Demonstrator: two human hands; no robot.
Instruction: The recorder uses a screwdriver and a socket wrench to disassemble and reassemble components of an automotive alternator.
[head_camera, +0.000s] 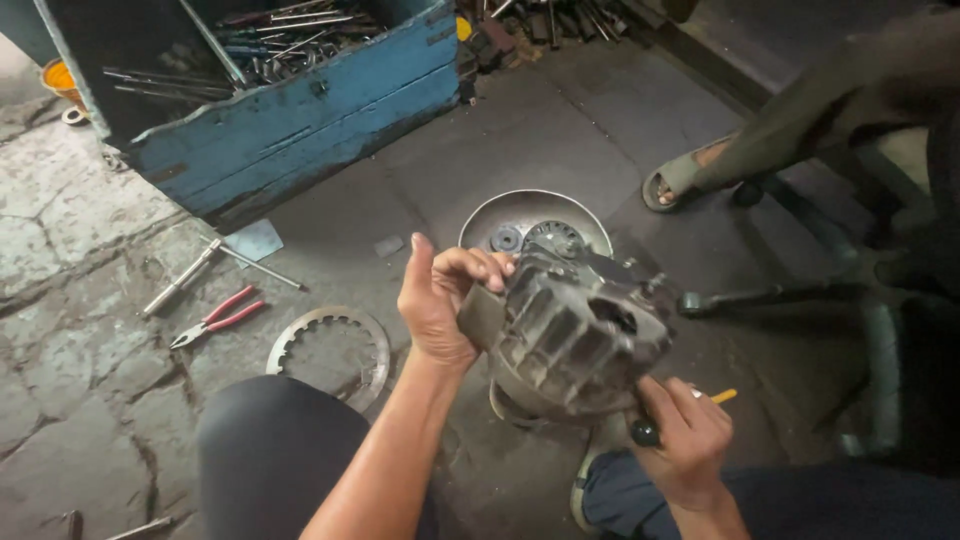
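I took the alternator (578, 335) as my landmark: a grimy grey ribbed housing held up off the dark floor, roughly in the middle of my view and just in front of the shallow metal bowl (530, 212), which lay directly behind it with a small pulley and a gear in it. My left hand (440, 300) was clamped on the alternator's left edge, fingers curled over the top rim and thumb up, fully closed around the casing and carrying it. My right hand (685, 440) sat below and to the right of the alternator, fist wrapped around a dark-handled tool (646, 431) with a yellow tip poking out past the knuckles; I could not see the working end, which was hidden behind the housing. The alternator's axis ran tilted from lower left to upper right, so its underside faced the right hand, the nearer one to that face. Left of the alternator lay a toothed metal ring (330, 352) on the floor, then red-handled pliers (217, 318), and far behind to the left a blue toolbox (300, 120). Another person's sandalled foot (685, 175) rested behind to the right.
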